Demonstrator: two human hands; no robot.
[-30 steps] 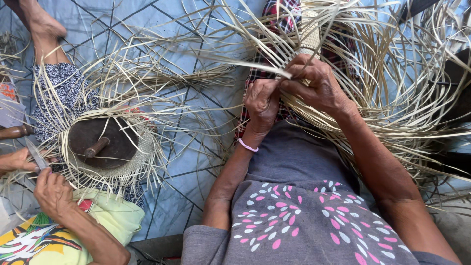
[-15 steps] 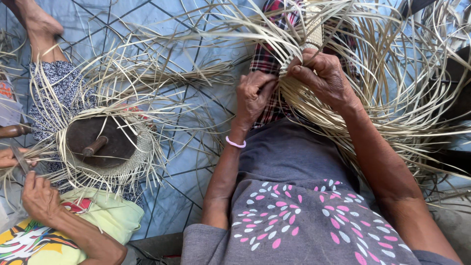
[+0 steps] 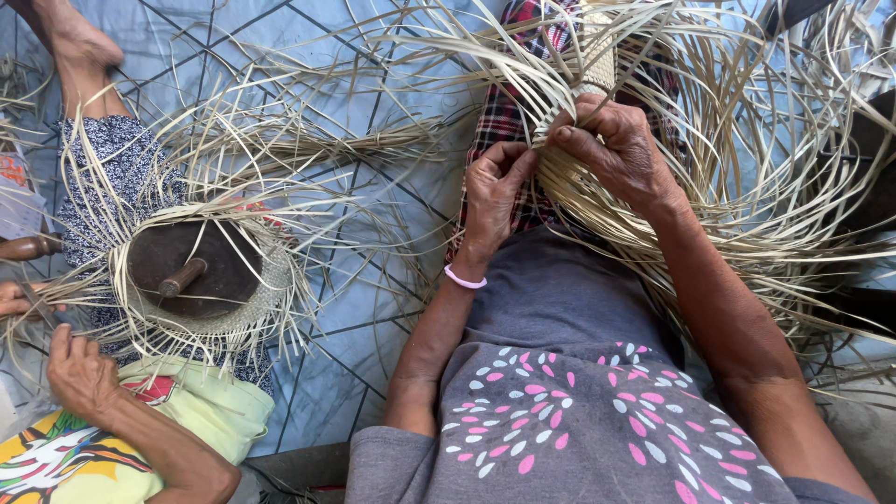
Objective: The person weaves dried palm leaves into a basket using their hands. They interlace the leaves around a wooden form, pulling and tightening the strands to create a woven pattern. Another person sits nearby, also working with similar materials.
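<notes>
Pinching pale flat straw strips (image 3: 551, 131) at the edge of the half-woven straw piece (image 3: 597, 65) over the lap, left hand (image 3: 495, 187) and right hand (image 3: 616, 149) close together: best kept taut, flat, tight against the weave.

Your right hand (image 3: 611, 149) pinched a few pale straw strips (image 3: 747, 187) at the edge of the woven piece (image 3: 597, 65), and your left hand (image 3: 495, 191) gripped the strands just beside it, fingers curled, a pink wristband (image 3: 464, 278) on that wrist. Loose strips fanned out all round over your lap and the plaid cloth (image 3: 509, 117). To your left, a second person's hand (image 3: 79, 369) rested on strips of another weave laid over a dark round block (image 3: 191, 271) with a wooden peg, their foot (image 3: 79, 42) on the blue tiled floor (image 3: 317, 187).
</notes>
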